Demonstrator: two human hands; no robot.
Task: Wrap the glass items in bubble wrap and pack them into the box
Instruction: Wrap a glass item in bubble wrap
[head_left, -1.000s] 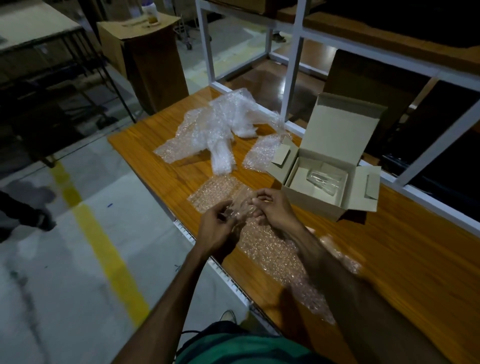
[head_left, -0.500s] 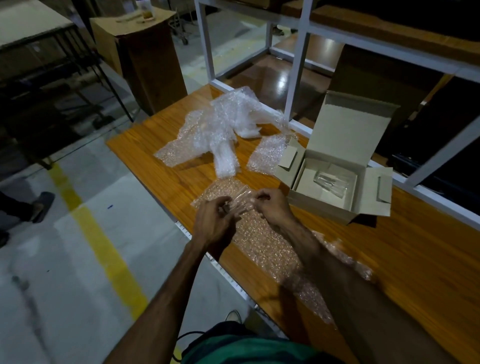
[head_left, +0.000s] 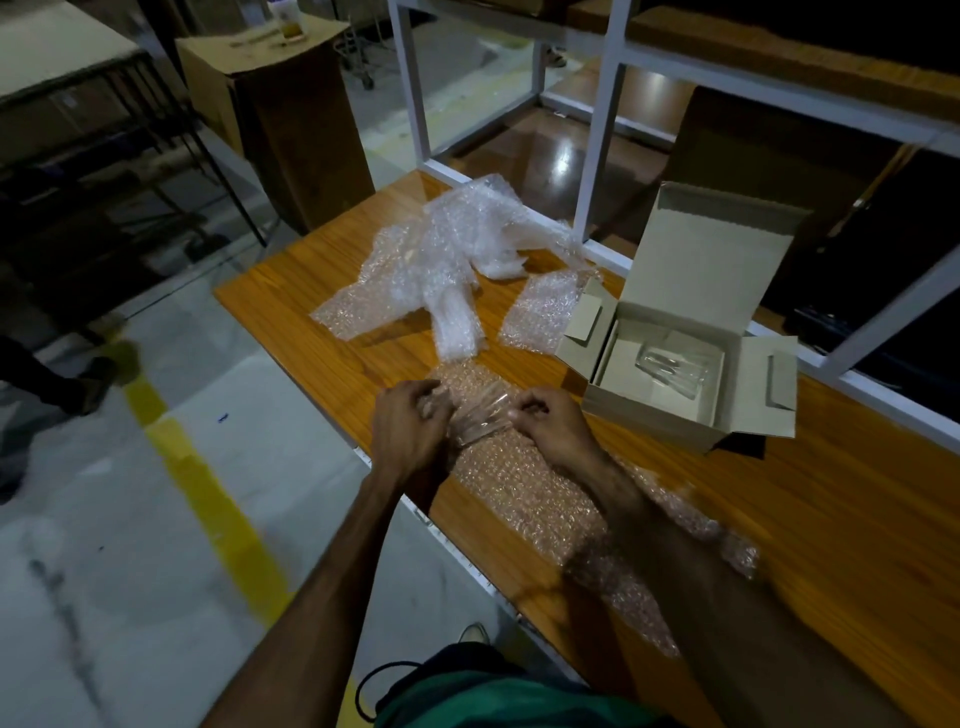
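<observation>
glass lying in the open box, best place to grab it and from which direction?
Judging by its pose: the glass lies on its side in the box, which is open at the top with the lid standing behind. Come straight down from above and pinch across the middle of its barrel, fingers on the two long sides. The ends look close to the cardboard insert, so avoid them.

The surface is glossy orange wood grain; the box is matt cardboard; the bubble wrap is clear dimpled plastic; the glass is transparent.
</observation>
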